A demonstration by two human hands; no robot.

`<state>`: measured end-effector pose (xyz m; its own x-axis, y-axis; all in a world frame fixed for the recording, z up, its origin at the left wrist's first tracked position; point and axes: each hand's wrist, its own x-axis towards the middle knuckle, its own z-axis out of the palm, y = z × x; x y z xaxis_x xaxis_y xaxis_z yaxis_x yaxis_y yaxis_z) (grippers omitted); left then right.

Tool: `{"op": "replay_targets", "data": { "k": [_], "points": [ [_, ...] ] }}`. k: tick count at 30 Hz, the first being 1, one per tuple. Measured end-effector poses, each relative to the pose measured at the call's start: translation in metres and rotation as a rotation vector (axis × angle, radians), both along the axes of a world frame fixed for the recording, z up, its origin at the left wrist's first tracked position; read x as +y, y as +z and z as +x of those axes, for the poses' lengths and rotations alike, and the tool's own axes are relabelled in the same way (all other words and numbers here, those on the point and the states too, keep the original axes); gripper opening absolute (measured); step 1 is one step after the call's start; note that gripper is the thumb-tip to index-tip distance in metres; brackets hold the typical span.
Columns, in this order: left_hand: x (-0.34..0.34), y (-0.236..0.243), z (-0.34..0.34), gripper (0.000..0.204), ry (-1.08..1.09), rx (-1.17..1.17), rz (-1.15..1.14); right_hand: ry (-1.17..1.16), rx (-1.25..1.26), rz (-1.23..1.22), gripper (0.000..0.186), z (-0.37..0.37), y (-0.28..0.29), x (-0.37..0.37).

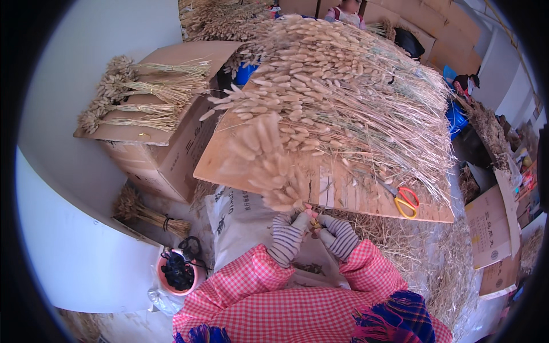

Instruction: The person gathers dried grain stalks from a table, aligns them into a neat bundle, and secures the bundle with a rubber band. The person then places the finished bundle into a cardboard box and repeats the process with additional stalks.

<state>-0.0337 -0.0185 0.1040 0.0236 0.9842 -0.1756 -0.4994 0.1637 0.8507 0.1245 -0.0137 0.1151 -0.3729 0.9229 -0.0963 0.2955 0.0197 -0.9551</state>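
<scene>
My left hand (286, 237), in a striped fingerless glove, grips a bunch of fluffy dried grass heads (266, 160) by the stems, just below the board's near edge. The heads fan upward, blurred. My right hand (336, 234), gloved the same way, is closed at the stems beside the left fingers; a small yellowish item at its fingertips is too small to name. Ahead, a wooden board (223, 166) bears a broad heap of loose dried grass stalks (366, 86). Scissors (405, 200) with red and yellow handles lie near its front right.
Left, tied bundles (146, 91) lie on cardboard over a box (160, 171); another bundle (171, 223) and a pink bucket (180, 287) sit lower. A sack (229, 211) lies below the board. Cardboard boxes (492, 228) stand right. Other people (349, 17) are at the back and right (466, 86).
</scene>
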Motion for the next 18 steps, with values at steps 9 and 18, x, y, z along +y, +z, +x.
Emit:
{"op": "replay_targets", "data": {
  "k": [9,18],
  "points": [
    [-0.005,-0.017,0.005,0.027,-0.163,-0.06,0.032,0.091,0.258,-0.208,0.034,0.016,-0.005,0.006],
    [-0.007,-0.029,0.01,0.017,-0.052,0.107,0.026,-0.11,-0.288,0.878,0.026,-0.014,0.028,0.012]
  ]
}}
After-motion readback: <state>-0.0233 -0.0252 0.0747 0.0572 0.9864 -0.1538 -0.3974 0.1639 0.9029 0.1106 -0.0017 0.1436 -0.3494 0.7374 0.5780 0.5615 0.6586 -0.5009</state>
